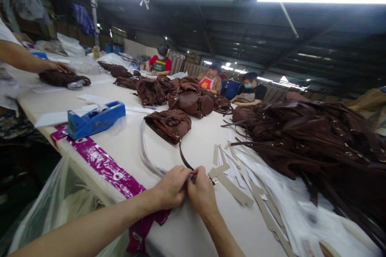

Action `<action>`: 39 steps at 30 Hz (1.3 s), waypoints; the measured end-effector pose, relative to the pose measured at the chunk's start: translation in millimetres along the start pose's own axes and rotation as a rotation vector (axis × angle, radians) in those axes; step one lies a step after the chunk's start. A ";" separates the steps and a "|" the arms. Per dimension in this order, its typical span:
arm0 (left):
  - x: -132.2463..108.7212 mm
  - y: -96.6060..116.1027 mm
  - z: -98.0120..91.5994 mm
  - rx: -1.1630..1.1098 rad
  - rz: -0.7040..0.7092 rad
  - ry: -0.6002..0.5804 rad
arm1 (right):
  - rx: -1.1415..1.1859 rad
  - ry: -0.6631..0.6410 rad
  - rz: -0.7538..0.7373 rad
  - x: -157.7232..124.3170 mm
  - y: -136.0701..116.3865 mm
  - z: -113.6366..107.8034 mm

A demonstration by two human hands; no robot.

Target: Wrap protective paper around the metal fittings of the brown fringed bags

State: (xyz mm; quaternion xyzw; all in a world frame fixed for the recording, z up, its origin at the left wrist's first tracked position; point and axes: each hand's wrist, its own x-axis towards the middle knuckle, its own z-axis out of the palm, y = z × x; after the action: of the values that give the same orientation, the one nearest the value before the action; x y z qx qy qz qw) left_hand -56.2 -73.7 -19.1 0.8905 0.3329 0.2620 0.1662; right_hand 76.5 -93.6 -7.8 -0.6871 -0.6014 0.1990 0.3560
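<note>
My left hand and my right hand meet near the front edge of the table, fingers pinched together. A dark brown strap runs from a small brown drawstring bag down to my fingertips, and a metal clasp shows just beyond my right hand. A greyish, see-through plastic strip curves along the table to my left hand. My fingers mostly cover the small part between them. The bag lies on its side, a little beyond both hands.
A blue tape dispenser stands left on purple printed plastic. Brown bags lie across the table. Right are cardboard strips, white plastic and a large brown pile. A co-worker's hand rests on a bag.
</note>
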 end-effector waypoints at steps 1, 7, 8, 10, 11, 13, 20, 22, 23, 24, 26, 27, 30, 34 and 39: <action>-1.4 -0.1 0.6 0.018 -0.004 -0.005 | 0.069 -0.023 0.026 3.4 1.3 -0.4; 2.9 -2.8 11.1 0.206 -0.075 -0.055 | 0.294 -0.222 0.112 4.1 19.2 -16.7; 3.9 -3.9 12.8 0.219 -0.080 -0.053 | 0.308 -0.267 0.098 3.0 22.3 -22.9; 5.1 -5.7 14.6 0.236 -0.078 -0.052 | 0.221 -0.341 -0.064 2.2 29.0 -37.2; 5.3 -6.0 14.6 0.239 -0.068 -0.057 | 0.119 -0.369 -0.212 2.4 32.3 -44.5; 5.4 -5.2 12.7 0.232 -0.045 -0.072 | -0.148 -0.394 -0.544 4.1 37.5 -55.9; 9.4 -7.3 -17.2 0.153 -0.087 -0.149 | -0.630 -0.294 -0.741 -0.9 36.6 -44.0; 9.3 -14.4 -28.0 0.139 -0.154 -0.155 | -0.597 -0.233 -0.673 -7.5 32.1 -31.0; 8.8 -18.2 -31.6 0.134 -0.182 -0.160 | -0.575 -0.202 -0.627 -10.4 28.6 -23.7; 8.1 -21.6 -33.4 0.128 -0.203 -0.159 | -0.556 -0.171 -0.576 -12.4 24.1 -16.0; 6.5 -26.3 -30.9 0.124 -0.236 -0.127 | -0.530 -0.110 -0.461 -13.0 11.8 -0.5; 5.5 -27.5 -27.2 0.136 -0.252 -0.097 | -0.513 -0.088 -0.395 -11.5 4.5 6.6; 1.5 -27.4 -13.2 0.187 -0.262 -0.004 | -0.430 -0.058 -0.206 -2.2 -15.6 21.2; -7.6 -24.1 -9.5 0.198 -0.131 -0.001 | -0.254 -0.059 -0.166 10.2 -19.1 23.3; -12.9 -22.0 -19.1 0.310 -0.038 -0.054 | 0.107 -0.212 -0.186 13.7 4.6 13.4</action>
State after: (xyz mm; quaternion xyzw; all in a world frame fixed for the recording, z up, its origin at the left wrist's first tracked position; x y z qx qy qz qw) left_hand -86.7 -64.2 -18.6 0.9058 0.3813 0.1803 0.0408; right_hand 73.0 -77.1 -18.0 -0.5838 -0.6850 0.2682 0.3436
